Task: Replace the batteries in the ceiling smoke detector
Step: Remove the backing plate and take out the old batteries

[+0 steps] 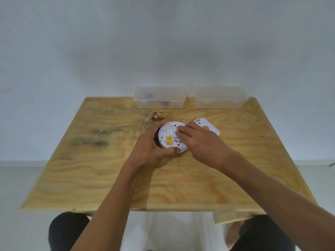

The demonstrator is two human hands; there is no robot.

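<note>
A round white smoke detector (pixel 168 136) lies back-side up in the middle of the wooden table (pixel 108 169), showing a yellow label and printed text. My left hand (pixel 150 147) wraps around its left and near edge, thumb on the near rim. My right hand (pixel 197 140) rests over the detector's right half, its fingertips pinched at a spot near the far rim; what they touch is too small to make out. The white mounting plate (pixel 208 126) lies flat just right of the detector, partly behind my right hand.
Two clear plastic boxes stand at the table's far edge: the left box (pixel 159 99) holds some small bluish items, the right box (pixel 221 98) looks empty. A dark knot (pixel 157 116) marks the wood behind the detector. My knees show under the near edge.
</note>
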